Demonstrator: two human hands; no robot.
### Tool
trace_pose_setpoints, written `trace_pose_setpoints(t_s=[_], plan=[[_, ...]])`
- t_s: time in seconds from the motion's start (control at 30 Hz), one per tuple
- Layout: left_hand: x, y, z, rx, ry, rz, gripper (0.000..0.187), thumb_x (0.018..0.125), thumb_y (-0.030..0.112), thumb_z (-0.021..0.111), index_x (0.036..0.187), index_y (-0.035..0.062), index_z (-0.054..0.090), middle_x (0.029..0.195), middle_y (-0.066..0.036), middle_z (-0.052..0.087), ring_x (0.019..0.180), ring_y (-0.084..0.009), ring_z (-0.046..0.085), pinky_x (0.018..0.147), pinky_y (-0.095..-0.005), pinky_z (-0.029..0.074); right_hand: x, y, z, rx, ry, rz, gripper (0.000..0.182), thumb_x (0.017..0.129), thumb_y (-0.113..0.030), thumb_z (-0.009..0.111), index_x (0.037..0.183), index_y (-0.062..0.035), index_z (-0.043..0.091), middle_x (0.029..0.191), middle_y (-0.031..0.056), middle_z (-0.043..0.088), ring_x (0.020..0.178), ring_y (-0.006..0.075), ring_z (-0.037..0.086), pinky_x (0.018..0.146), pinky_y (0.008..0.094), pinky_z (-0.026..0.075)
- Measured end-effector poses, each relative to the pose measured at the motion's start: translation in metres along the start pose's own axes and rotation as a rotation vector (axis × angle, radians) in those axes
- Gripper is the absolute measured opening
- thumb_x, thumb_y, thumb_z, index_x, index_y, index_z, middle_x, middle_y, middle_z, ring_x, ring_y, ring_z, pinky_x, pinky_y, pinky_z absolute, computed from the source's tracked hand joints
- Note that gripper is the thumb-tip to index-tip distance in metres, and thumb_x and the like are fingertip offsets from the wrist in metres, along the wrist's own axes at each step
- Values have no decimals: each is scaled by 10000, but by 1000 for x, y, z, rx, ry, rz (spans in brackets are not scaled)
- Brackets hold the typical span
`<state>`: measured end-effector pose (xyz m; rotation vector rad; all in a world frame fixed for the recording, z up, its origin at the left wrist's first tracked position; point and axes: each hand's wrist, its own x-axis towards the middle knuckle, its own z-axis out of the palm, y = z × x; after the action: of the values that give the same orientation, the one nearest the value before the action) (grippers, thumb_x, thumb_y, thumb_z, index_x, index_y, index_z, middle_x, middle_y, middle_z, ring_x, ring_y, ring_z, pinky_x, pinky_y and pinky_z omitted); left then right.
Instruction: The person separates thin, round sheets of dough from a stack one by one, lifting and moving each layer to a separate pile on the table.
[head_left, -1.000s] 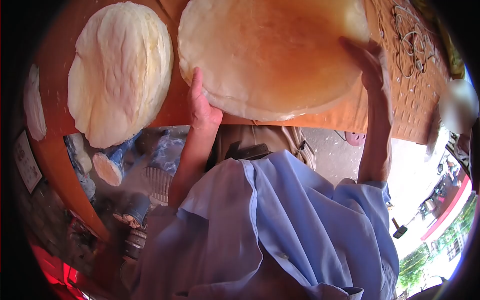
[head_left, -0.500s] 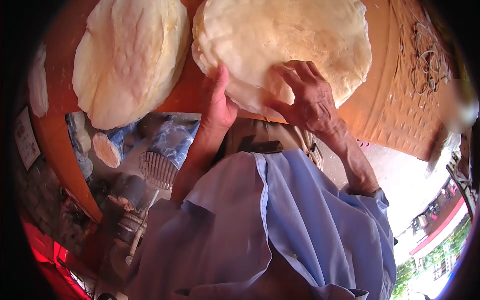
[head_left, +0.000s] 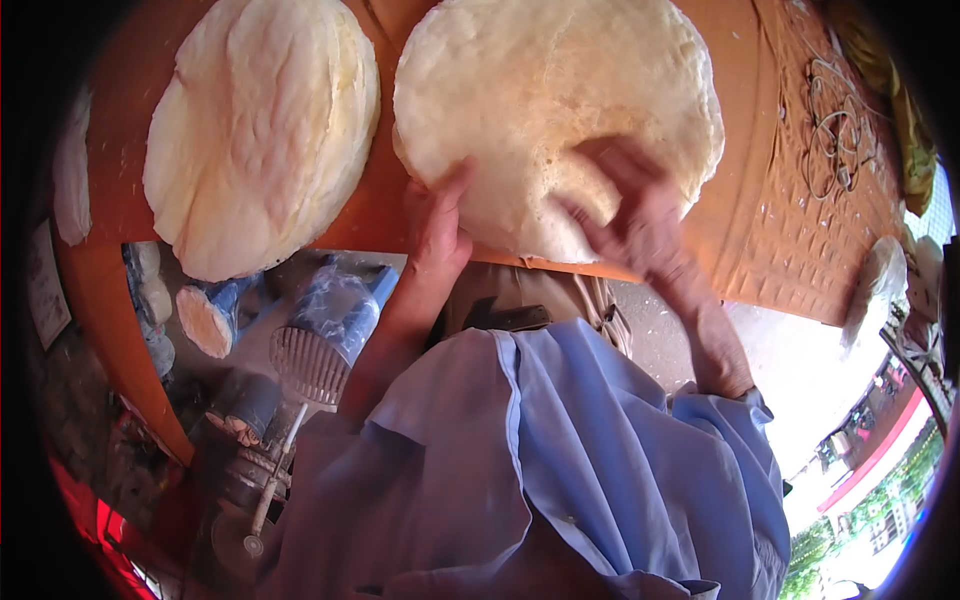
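A large, round, pale flatbread (head_left: 520,90) lies uppermost on a stack, its uneven rim reaching the near table edge. My left hand (head_left: 438,225) is at its lower left rim, one digit pointing up along the edge; some of its fingers are hidden. Over the lower right of the flatbread is my right hand (head_left: 635,205), smeared by motion, its thumb and fingers spread apart. Whether its fingertips touch the surface is hard to tell. To the left lies a second stack of flatbreads (head_left: 255,130), with layered edges and a wrinkled top, overhanging the table edge.
An orange covering (head_left: 750,240) spreads over the table. A coiled pale cord (head_left: 840,140) lies at the right, with a whitish plastic bag (head_left: 875,280) by the corner. Below left are a blue slatted stool-like object (head_left: 325,335) and a metal device with a lever (head_left: 275,490).
My right hand has lifted or shifted slightly right and is blurred. The flatbread's near edge, raised or folded before, now lies flatter. The camera view has tilted slightly.
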<state>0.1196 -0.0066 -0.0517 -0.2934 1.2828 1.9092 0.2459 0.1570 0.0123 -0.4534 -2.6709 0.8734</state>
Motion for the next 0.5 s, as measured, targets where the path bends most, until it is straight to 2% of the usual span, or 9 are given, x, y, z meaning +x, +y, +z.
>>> trace_pose_setpoints(t_s=[0.03,0.07,0.1,0.2,0.27,0.3,0.37,0.4,0.5], plan=[[3,-4,-3,7,13,10,475,797,101,706,1229,12,528,1147,-92,591,1047,-205,566,914,-363,459,11,42,-9,-169,211,-55,431,760,-367,751,1033,-44,668,882,153,656,854,304,625,715,380,526],[7,-8,-7,16,25,21,475,792,87,703,1228,12,530,1142,-89,592,1039,-203,567,911,-358,459,25,62,-28,-126,256,288,433,783,-293,766,1092,-11,654,1011,174,662,925,266,638,805,356,508],[10,-10,-10,26,37,32,476,786,73,701,1226,12,531,1137,-86,593,1032,-201,568,908,-353,459,36,127,-35,-320,326,241,470,834,-417,699,1102,-32,657,924,145,661,834,234,629,768,330,492],[12,-11,-9,43,55,48,489,782,75,697,1236,12,526,1155,-85,585,1050,-210,558,913,-353,455,65,193,-59,-41,66,509,534,875,-542,574,1063,-49,660,772,92,612,706,190,581,684,303,456],[10,-11,-8,59,73,57,502,803,88,679,1266,12,502,1201,-91,569,1095,-230,545,944,-373,444,74,196,-47,-133,-28,584,576,880,-586,527,1051,-50,653,715,76,582,670,185,562,657,300,441],[7,-7,-4,72,82,56,512,822,101,661,1293,13,480,1237,-97,557,1131,-248,534,969,-390,434,67,187,-32,-72,84,504,617,872,-621,501,998,-34,645,675,68,551,664,179,538,643,338,428],[8,-6,-5,31,79,54,525,845,120,638,1326,17,453,1280,-103,539,1172,-271,519,1001,-411,418,68,173,-18,-471,9,501,645,847,-643,519,1008,-31,642,634,73,540,640,197,544,622,356,421],[9,-5,-12,-17,70,50,529,848,126,633,1332,21,448,1289,-103,535,1179,-277,515,1007,-414,412,62,188,-12,-397,138,388,656,820,-638,563,1040,-24,638,591,79,538,612,212,569,599,362,426],[9,-3,-21,-45,54,53,532,863,135,613,1351,26,428,1317,-112,514,1196,-290,501,1021,-420,401,62,201,-28,-272,28,590,681,812,-631,579,1132,-31,619,567,76,552,611,228,604,607,355,448]])
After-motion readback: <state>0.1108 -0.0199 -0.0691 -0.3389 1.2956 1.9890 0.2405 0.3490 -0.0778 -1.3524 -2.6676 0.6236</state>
